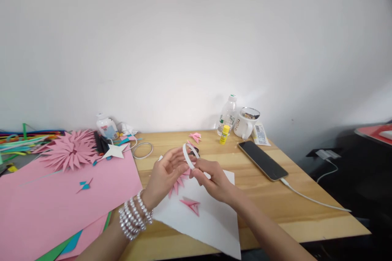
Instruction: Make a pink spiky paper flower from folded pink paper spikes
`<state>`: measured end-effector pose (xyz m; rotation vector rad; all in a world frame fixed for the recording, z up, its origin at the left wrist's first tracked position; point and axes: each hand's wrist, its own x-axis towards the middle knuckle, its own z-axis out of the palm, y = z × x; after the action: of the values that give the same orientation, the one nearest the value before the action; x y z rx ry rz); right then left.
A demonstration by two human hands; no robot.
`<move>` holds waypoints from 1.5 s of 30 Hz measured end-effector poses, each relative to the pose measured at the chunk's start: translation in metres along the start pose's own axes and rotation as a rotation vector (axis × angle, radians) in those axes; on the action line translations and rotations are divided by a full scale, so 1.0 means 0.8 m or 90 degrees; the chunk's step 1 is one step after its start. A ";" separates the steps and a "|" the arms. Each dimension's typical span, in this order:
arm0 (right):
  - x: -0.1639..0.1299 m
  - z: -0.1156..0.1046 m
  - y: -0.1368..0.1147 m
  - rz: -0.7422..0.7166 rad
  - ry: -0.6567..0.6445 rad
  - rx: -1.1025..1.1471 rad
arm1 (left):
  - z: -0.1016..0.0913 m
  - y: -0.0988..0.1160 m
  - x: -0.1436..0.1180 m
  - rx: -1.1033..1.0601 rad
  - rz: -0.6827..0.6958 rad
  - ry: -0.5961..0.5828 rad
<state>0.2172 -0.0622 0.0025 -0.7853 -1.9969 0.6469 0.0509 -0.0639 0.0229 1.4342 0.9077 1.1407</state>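
My left hand (167, 173) and my right hand (211, 179) meet over a white sheet of paper (211, 216) on the wooden desk (294, 204). Between their fingertips they hold a small white ring-shaped roll of tape (189, 154), tilted on edge. Pink folded paper points (179, 185) show under my left palm. A single pink folded piece (191, 205) lies on the white sheet below my hands. A beaded bracelet wraps my left wrist.
A large pink sheet (61, 204) and a pink paper flower (70, 151) lie left, with a white paper star (114, 151) and coloured strips (21, 140). A phone (261, 160) on a cable, glue stick (224, 134), bottle (228, 113) and mug (246, 123) stand behind.
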 end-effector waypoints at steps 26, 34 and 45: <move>-0.003 0.018 0.001 -0.038 0.016 -0.081 | 0.010 -0.007 -0.013 0.158 0.010 0.197; -0.001 0.022 -0.003 -0.048 0.054 -0.113 | 0.011 -0.003 -0.015 0.128 0.037 0.200; 0.004 0.019 -0.012 -0.072 0.121 -0.143 | 0.004 -0.005 -0.011 0.216 0.142 0.222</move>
<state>0.2004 -0.0686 0.0035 -0.8256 -1.9425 0.2744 0.0519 -0.0727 0.0177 1.6698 1.2549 1.4875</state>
